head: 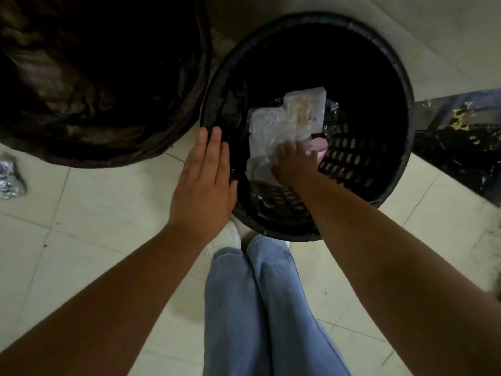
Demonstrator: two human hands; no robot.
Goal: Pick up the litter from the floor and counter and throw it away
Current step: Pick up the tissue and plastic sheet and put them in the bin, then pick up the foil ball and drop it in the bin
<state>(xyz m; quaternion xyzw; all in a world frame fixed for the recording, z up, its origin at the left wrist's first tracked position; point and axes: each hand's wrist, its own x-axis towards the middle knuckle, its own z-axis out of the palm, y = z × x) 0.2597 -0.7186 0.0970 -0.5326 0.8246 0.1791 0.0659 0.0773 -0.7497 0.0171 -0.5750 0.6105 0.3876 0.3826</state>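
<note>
A round black mesh waste basket (379,158) stands on the tiled floor in front of me. Inside it lie clear plastic wrappers (273,123) and a pink scrap (317,147). My right hand (294,165) is down inside the basket, fingers curled against the wrappers and the pink scrap; whether it grips them is hidden. My left hand (206,180) rests flat with fingers together on the basket's left rim. A crumpled silver foil piece (10,177) lies on the floor at the far left.
A large dark bag-lined bin (95,77) stands at the upper left, close to the basket. A black marble-patterned strip (458,137) runs along the floor at right. My legs in blue trousers (257,308) and a white shoe (227,237) are below the basket.
</note>
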